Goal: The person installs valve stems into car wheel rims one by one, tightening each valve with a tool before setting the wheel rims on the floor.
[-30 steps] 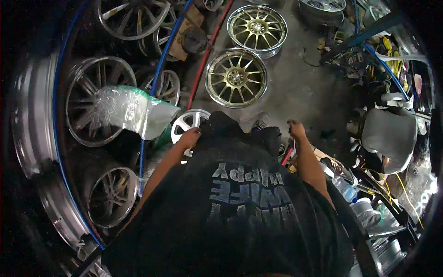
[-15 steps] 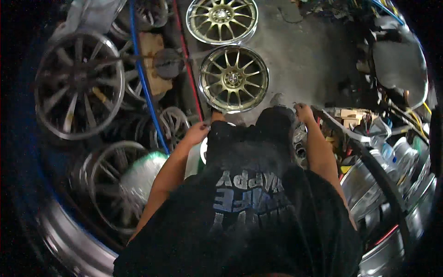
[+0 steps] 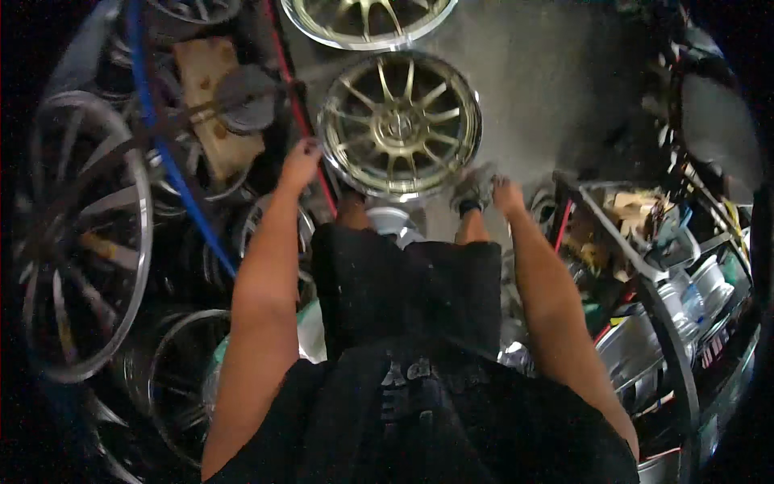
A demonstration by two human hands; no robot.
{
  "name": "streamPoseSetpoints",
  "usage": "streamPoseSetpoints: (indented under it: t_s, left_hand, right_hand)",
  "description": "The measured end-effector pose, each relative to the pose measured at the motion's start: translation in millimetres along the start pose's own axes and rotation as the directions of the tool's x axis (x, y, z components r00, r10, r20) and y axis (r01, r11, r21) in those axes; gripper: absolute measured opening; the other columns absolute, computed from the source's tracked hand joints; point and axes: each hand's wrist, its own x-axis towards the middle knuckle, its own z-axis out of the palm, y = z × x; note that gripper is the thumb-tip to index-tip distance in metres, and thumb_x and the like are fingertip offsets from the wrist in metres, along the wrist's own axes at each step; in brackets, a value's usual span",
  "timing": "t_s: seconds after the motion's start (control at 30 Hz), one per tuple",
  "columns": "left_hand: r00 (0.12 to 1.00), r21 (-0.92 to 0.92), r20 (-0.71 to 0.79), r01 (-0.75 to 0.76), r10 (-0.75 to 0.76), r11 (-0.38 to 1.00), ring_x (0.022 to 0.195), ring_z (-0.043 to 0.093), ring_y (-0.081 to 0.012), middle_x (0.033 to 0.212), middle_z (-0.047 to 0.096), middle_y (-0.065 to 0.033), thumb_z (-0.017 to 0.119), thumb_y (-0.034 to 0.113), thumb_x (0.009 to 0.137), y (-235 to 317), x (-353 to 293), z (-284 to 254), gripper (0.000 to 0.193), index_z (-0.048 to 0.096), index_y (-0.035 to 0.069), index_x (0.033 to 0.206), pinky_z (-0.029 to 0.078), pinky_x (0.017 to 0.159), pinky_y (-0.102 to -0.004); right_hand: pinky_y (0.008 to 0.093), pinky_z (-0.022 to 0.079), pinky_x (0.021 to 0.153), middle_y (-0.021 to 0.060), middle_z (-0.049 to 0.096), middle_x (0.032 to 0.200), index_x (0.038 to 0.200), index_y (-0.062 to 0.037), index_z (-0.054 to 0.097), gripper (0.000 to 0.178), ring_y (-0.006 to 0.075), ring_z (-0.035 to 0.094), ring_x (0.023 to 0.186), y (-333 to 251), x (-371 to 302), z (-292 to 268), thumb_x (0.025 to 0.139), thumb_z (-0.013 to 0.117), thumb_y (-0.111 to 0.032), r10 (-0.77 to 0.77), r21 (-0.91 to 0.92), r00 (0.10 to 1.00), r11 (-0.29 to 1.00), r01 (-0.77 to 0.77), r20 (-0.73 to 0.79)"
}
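Note:
My left hand [image 3: 300,164] is held out beside the red bar, just left of a gold multi-spoke wheel rim [image 3: 401,127] with a polished lip. Its fingers are loosely bent and apart, and nothing shows in them. My right hand [image 3: 506,195] hangs past the rim's lower right edge, above my shoe [image 3: 474,187]. Those fingers are also loosely curled and somewhat blurred, with no object visible in them. Neither hand clearly touches the rim, which lies face up on the floor. Beyond it lies a second gold rim [image 3: 371,32], cut off by the top edge.
At the left, a rack with a blue bar [image 3: 179,173] and a red bar [image 3: 293,109] holds several wheels, including a large silver one [image 3: 147,234]. A dark metal frame [image 3: 621,226] with boxes and containers stands right. A dark chair-like panel [image 3: 720,121] is farther right.
Both hands have moved forward, the left one also leftward. My body leans toward the nearer gold rim, which now looks larger. The view has shifted, so the farther rim is partly cut off.

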Motion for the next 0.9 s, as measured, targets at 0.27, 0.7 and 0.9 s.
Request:
streamPoseSetpoints:
  t_s: [0.27,0.7,0.9]
  left_hand:
    - [0.927,-0.018,-0.304,0.226,-0.221,0.974,0.114,0.055,-0.0403,0.120,0.060,-0.0250,0.054,0.051,0.088,-29.1,125.0,78.2,0.064,0.053,-0.001,0.125,0.041,0.096,-0.0449]
    - [0.933,-0.358,0.012,0.340,-0.359,0.870,0.112,0.054,-0.0294,0.128,0.056,-0.0155,0.053,0.051,0.091,-55.4,182.3,95.8,0.069,0.045,0.000,0.137,0.039,0.096,-0.0381]
    - [0.873,-0.458,0.175,0.482,-0.456,0.747,0.092,0.058,-0.0239,0.107,0.062,-0.0107,0.051,0.052,0.094,-29.8,130.1,119.6,0.057,0.056,0.002,0.122,0.046,0.080,-0.0406]
  right_hand:
    - [0.0480,0.048,0.088,0.0270,0.062,0.114,0.122,-0.0022,0.056,0.043,0.0426,0.060,0.105,14.7,115.8,68.7,0.085,0.053,-0.023,0.023,0.170,0.998,0.985,-0.013,-0.058]
    - [0.0460,0.047,0.085,0.0243,0.063,0.106,0.122,0.0000,0.054,0.046,0.0387,0.061,0.100,-2.1,127.8,67.7,0.096,0.046,-0.037,-0.001,0.302,0.998,0.953,0.018,-0.058]
    - [0.0445,0.048,0.086,0.0247,0.065,0.107,0.112,0.0009,0.060,0.047,0.0410,0.062,0.101,24.3,47.1,9.8,0.088,0.061,-0.039,0.084,0.238,0.982,0.970,-0.042,-0.171]
